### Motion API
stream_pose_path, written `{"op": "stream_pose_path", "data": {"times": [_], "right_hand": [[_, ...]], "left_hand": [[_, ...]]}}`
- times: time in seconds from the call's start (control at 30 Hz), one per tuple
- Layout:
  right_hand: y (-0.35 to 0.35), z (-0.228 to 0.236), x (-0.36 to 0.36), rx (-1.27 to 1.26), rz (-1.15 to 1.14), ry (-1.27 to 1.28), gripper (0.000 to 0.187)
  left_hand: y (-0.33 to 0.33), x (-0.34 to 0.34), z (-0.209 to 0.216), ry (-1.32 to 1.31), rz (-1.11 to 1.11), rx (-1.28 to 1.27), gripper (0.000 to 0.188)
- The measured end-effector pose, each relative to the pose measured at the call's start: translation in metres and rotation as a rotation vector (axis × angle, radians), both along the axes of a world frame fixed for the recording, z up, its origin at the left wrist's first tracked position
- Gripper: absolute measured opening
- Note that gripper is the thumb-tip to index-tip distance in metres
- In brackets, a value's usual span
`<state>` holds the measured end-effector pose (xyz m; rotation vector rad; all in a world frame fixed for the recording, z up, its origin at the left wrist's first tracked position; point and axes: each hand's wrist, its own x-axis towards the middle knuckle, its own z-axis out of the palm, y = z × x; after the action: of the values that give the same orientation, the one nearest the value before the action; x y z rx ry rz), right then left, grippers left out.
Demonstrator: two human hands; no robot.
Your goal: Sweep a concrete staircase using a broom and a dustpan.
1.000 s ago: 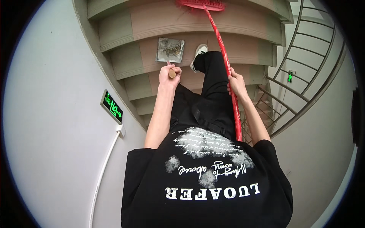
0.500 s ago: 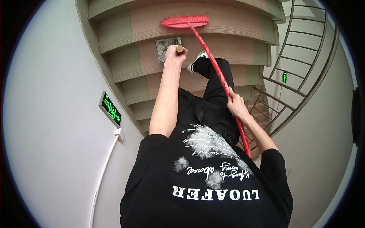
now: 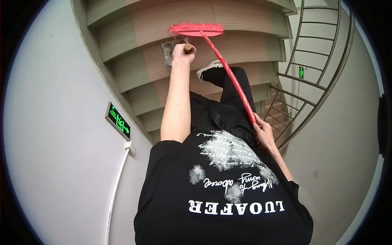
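Observation:
My left hand (image 3: 183, 53) is closed around the end of a wooden handle (image 3: 188, 47), seen nearly end-on. Under that fist lies a grey metal dustpan (image 3: 167, 54), partly hidden by the hand, against a stair step. My right hand (image 3: 264, 132), near my hip, grips the shaft of a red broom (image 3: 230, 73). The shaft slants up and left to the broom's head (image 3: 197, 31), whose red bristles point away from me at the front edge of a step, just beyond the dustpan.
Curved stairs (image 3: 175, 18) with greenish and pinkish bands run across the view. A metal railing (image 3: 326, 87) bounds the right side. On the left are a white wall (image 3: 61, 143), a lit exit sign (image 3: 118, 121) and a conduit (image 3: 116, 188). My shoe (image 3: 208, 70) rests on a step.
My right hand has drawn back toward my body with the broom, bringing its head down to the step edge, closer to the dustpan. My left hand keeps its grip. The whole view has shifted slightly.

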<state>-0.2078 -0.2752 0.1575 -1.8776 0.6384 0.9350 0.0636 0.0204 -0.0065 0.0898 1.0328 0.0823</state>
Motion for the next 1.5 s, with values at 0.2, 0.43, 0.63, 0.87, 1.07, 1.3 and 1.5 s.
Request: {"op": "stream_pose_path", "data": {"times": [0.2,0.43,0.63,0.87,1.07,1.3,1.5], "right_hand": [[-0.005,-0.005,0.025,0.072,-0.362,0.064,0.041],[-0.043,-0.057,0.025,0.473,-0.987,0.145,0.037],[-0.069,-0.062,0.008,0.47,-1.175,0.109,0.024],[-0.118,-0.079,-0.013,0.285,-1.208,0.087,0.017],[-0.399,-0.17,0.093,0.048,-1.045,0.163,0.018],[-0.85,-0.356,0.372,-0.2,-0.831,0.246,0.019],[-1.173,-0.477,0.597,-0.366,-0.663,0.284,0.02]], "left_hand": [[0.006,0.019,-0.012,-0.038,-0.011,-0.045,0.019],[0.038,0.018,-0.019,-0.035,-0.263,-0.213,0.019],[0.039,0.016,-0.026,-0.09,-0.327,-0.284,0.02],[0.055,0.006,0.041,0.078,-0.277,-0.421,0.012],[-0.073,-0.022,0.027,0.177,-0.278,-0.259,0.012],[-0.498,0.072,-0.03,0.224,-0.187,-0.09,0.019],[-0.929,0.267,-0.071,0.164,-0.53,0.576,0.016]]}}
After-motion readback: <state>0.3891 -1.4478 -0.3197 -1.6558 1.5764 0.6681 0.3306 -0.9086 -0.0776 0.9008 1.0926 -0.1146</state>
